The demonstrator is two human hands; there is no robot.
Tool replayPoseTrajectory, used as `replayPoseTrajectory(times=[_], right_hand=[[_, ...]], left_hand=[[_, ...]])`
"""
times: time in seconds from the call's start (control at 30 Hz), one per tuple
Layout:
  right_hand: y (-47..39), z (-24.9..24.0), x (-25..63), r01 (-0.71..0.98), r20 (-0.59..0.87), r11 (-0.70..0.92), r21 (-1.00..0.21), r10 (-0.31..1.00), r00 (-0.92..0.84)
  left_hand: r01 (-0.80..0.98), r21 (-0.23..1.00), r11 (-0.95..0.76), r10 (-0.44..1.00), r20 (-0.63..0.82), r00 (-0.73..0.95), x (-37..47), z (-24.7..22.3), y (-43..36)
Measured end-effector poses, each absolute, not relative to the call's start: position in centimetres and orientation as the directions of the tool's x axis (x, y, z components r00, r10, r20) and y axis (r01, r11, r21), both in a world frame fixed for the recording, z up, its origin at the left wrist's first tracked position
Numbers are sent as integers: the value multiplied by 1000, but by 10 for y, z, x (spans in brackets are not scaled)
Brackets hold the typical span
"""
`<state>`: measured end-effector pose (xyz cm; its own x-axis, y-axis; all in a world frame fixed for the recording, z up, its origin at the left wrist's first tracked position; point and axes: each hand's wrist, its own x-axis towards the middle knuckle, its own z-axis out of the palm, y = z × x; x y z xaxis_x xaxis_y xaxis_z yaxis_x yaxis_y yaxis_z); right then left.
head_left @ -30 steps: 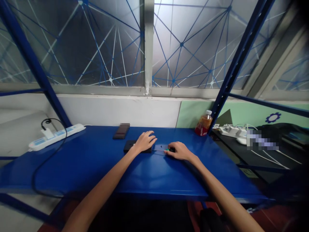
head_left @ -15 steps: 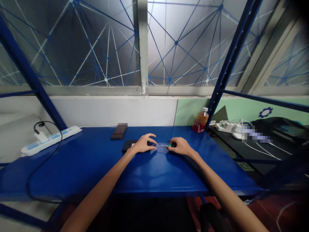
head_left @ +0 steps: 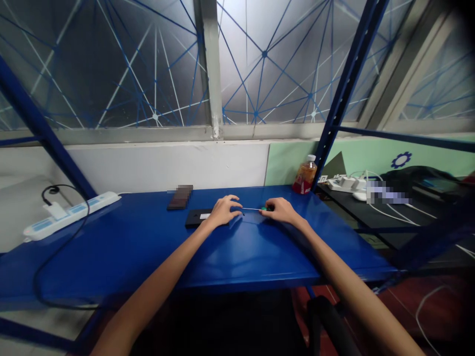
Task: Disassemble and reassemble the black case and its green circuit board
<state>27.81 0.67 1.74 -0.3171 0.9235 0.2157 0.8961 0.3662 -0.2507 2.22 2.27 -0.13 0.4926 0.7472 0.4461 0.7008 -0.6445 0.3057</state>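
Observation:
My right hand (head_left: 281, 210) is closed around the green and black handle of a screwdriver (head_left: 252, 209). Its thin metal shaft points left, level above the blue table. At the tip of that shaft is my left hand (head_left: 224, 210), its fingers curved and apart with a gap between thumb and forefinger. Nothing shows clearly in that gap. Just below the tip is a tiny dark piece (head_left: 244, 213), too small to make out. A flat black box (head_left: 193, 218) with a white label lies partly hidden behind my left hand and wrist.
A dark, partly blurred flat object (head_left: 180, 198) lies farther back on the blue table (head_left: 148, 247). A white power strip (head_left: 74, 216) with a black cable is at the left. A drink bottle (head_left: 305, 175) stands back right; chargers and cables cover a black shelf (head_left: 345, 207).
The view has shifted slightly, so everything sits a little higher and further left. Both hands stay near the screwdriver, and more of the black box's white label shows.

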Motion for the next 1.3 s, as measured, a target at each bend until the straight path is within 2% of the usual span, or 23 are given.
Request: replayPoseTrajectory(times=[0.53, 0.9, 1.3], right_hand=[[13, 13, 285, 917, 200, 317, -243, 941, -273], [13, 13, 285, 922, 176, 320, -216, 942, -285], [13, 11, 287, 923, 166, 320, -214, 943, -288]], left_hand=[[756, 222, -615, 757, 433, 489, 31, -6, 19], [735, 337, -589, 782, 466, 413, 24, -6, 22], [718, 358, -596, 779, 474, 410, 21, -7, 23]])
